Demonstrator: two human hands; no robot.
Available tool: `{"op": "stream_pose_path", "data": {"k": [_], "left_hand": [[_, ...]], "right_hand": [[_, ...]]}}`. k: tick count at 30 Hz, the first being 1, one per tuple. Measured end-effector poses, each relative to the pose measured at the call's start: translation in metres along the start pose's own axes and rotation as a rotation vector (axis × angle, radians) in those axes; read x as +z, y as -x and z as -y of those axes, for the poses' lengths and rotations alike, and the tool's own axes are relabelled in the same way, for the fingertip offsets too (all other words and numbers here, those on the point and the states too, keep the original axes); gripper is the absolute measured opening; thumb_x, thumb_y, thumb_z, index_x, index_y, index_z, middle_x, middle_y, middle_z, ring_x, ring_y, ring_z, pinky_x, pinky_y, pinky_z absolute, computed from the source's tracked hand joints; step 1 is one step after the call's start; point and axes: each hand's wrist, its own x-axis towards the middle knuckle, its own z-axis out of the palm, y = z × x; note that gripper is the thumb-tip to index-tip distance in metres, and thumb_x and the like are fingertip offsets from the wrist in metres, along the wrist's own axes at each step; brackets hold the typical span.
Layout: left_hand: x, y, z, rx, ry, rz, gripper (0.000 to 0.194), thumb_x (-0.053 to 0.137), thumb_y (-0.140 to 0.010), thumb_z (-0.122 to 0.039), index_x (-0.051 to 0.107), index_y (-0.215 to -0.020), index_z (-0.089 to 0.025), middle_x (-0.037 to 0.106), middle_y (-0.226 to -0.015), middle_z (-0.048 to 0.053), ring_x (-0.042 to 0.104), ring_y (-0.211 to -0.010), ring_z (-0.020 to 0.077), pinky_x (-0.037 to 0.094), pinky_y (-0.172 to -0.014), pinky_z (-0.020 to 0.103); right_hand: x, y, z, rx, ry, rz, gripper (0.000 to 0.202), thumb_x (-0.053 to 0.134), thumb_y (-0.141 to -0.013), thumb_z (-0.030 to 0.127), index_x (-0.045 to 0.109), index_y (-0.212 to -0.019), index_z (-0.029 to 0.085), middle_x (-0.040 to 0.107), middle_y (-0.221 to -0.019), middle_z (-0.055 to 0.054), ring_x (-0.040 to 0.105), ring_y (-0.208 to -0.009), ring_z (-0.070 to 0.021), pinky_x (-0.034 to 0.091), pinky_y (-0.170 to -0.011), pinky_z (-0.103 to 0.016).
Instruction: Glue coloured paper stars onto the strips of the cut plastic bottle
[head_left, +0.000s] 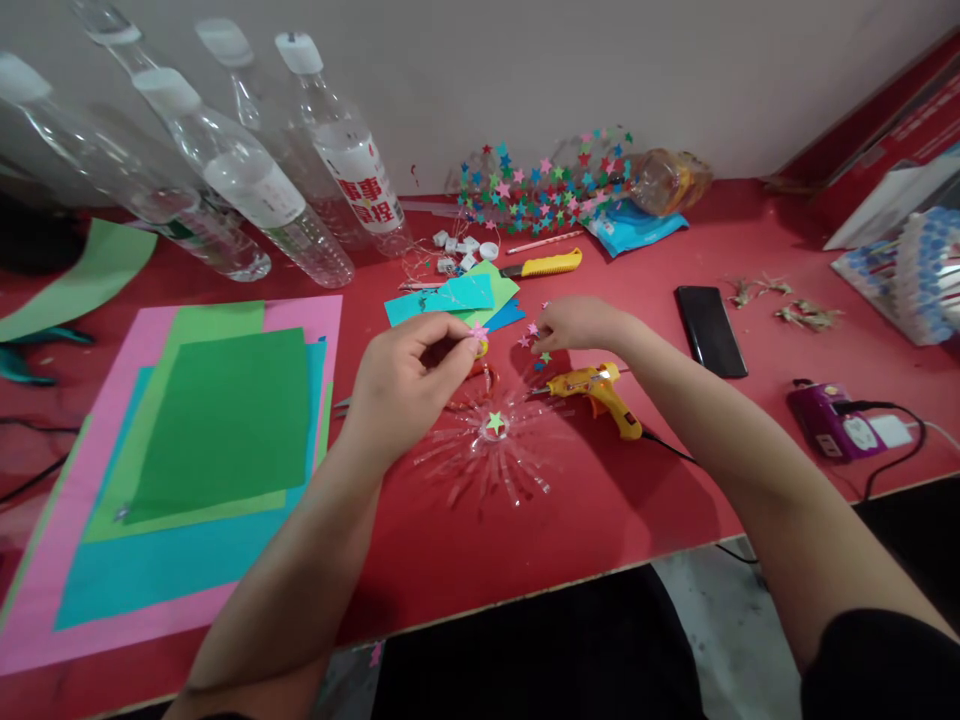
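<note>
Pinched between the thumb and fingers of my left hand [420,375] is a pink star [478,331]. My right hand [574,325] reaches down to a few small loose stars [525,341] on the red table; its fingertips point down and are partly hidden. Below my hands lies a clear plastic piece cut into spreading strips [517,465], with a light green star [495,422] at its centre. Right of it rests a yellow glue gun [600,390], its nozzle pointing left. Orange-handled scissors [484,378] lie partly behind my left hand.
Coloured sheets [225,430] cover the table's left side. Several plastic bottles [255,190] stand at the back left. A star-covered clear piece [547,190], a yellow cutter [551,263] and a blue packet [634,228] lie behind my hands. At right are a phone [711,330] and purple box [832,420].
</note>
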Motion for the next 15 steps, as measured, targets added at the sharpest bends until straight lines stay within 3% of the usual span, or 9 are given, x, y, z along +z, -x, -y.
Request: {"op": "stream_pose_path", "data": {"k": [4, 9, 15], "left_hand": [[0.0, 0.0, 0.001, 0.004, 0.0, -0.008, 0.014, 0.059, -0.084, -0.021, 0.062, -0.07, -0.017, 0.059, -0.065, -0.003, 0.05, -0.061, 0.0081, 0.039, -0.058, 0.022], [0.002, -0.001, 0.003, 0.003, 0.008, 0.001, 0.013, 0.059, -0.084, -0.021, 0.063, -0.072, -0.017, 0.06, -0.067, -0.003, 0.051, -0.062, 0.0083, 0.039, -0.058, 0.022], [0.0, 0.0, 0.002, 0.017, -0.006, -0.009, 0.013, 0.059, -0.084, -0.021, 0.063, -0.072, -0.017, 0.06, -0.067, -0.003, 0.051, -0.062, 0.0087, 0.039, -0.058, 0.022]], "right_hand": [[-0.009, 0.017, -0.002, -0.108, -0.197, -0.039, 0.022, 0.059, -0.084, 0.034, 0.072, -0.088, 0.018, 0.069, -0.08, -0.004, 0.052, -0.065, -0.0124, 0.031, -0.058, -0.027], [-0.001, 0.01, -0.001, -0.295, -0.384, 0.194, 0.027, 0.055, -0.078, 0.017, 0.076, -0.097, 0.019, 0.075, -0.092, -0.004, 0.061, -0.075, -0.0128, 0.04, -0.068, -0.025], [0.01, -0.022, 0.002, -0.391, -0.379, 0.452, 0.032, 0.062, -0.074, 0.017, 0.076, -0.103, 0.02, 0.076, -0.1, -0.003, 0.064, -0.083, -0.0144, 0.042, -0.07, -0.024]]}}
